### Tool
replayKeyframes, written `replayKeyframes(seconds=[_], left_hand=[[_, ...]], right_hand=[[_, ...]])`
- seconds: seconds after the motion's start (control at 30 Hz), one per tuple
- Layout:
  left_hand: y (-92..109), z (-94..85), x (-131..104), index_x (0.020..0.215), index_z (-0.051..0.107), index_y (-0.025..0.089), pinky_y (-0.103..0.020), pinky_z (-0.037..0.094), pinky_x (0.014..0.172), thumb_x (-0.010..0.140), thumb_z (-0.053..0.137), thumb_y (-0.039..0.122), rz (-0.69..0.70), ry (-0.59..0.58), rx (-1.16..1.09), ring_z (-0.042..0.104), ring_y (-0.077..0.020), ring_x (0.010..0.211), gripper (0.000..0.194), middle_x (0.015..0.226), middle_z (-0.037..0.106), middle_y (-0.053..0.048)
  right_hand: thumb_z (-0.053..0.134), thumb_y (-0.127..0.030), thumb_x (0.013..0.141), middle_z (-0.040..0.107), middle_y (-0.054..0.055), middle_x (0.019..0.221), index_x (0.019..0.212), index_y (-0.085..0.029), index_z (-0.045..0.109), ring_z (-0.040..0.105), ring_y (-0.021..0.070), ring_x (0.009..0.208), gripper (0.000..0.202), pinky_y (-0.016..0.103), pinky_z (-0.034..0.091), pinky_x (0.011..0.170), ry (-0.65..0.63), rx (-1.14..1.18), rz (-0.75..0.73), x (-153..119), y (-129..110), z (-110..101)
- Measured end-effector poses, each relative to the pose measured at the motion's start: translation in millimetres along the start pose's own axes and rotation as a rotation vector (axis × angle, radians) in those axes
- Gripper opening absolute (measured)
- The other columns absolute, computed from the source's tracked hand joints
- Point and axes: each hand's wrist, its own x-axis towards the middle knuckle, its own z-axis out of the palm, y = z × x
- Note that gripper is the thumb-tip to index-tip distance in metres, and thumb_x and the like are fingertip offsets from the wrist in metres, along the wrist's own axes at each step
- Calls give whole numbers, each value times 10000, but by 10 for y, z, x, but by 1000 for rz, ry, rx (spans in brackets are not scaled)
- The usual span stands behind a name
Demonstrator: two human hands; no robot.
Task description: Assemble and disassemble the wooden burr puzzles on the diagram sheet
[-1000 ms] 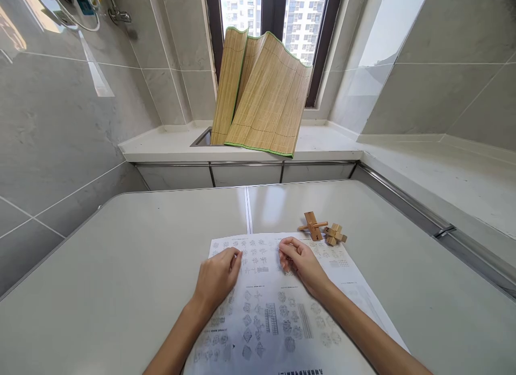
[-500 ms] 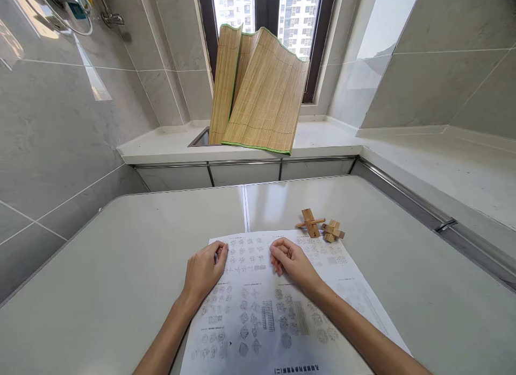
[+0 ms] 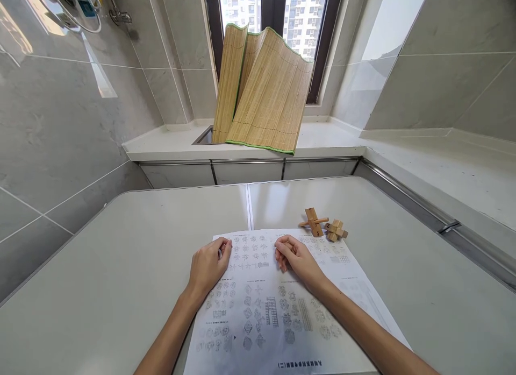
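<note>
A large white sheet of paper (image 3: 262, 305) printed with rows of small line drawings lies on the table, its text upside down from my side. My left hand (image 3: 209, 262) rests on the sheet's upper left edge, its fingers curled in with nothing visible in them. Over the upper middle of the sheet, my right hand (image 3: 297, 258) is loosely closed and turned on its side, also holding nothing that I can see. Beyond it, at the sheet's far right corner, sit a flat wooden cross-shaped puzzle (image 3: 313, 222) marked with a number and a chunkier interlocking wooden puzzle (image 3: 336, 231).
The pale table (image 3: 121, 267) has a seam running away from me. Behind it is a white ledge (image 3: 161, 143) with a folded bamboo mat (image 3: 270, 95) leaning against the window. Grey tiled walls (image 3: 72, 133) stand at both sides, and a metal rail (image 3: 407, 192) runs along the right.
The whole view has shifted slightly to the right. Both hands keep their places on the sheet, and the wooden puzzles stay where they were.
</note>
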Motion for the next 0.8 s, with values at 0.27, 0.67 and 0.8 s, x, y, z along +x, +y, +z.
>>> replayKeyframes(seconds=[0.27, 0.67, 0.8], left_hand=[[-5, 24, 1, 851, 650, 225, -276, 362, 592, 1013, 366, 437, 6, 15, -14, 579, -178, 601, 390, 676, 645, 3], [-41, 74, -25, 816, 627, 229, -270, 353, 587, 1012, 396, 419, 19, 38, -24, 580, -166, 597, 358, 682, 648, 17], [-36, 67, -29, 827, 634, 229, -268, 360, 588, 1014, 389, 422, 17, 36, -19, 574, -164, 592, 364, 667, 637, 19]], right_hand=[[697, -613, 856, 637, -17, 683, 862, -205, 588, 514, 114, 512, 423, 262, 427, 533, 19, -30, -31, -9, 59, -34], [662, -598, 895, 634, -21, 665, 874, -223, 591, 492, 120, 502, 382, 272, 412, 545, 40, -116, -93, -86, 27, -41], [673, -628, 871, 635, -23, 656, 871, -218, 594, 494, 116, 493, 417, 263, 409, 526, 58, -97, -105, -69, 42, -63]])
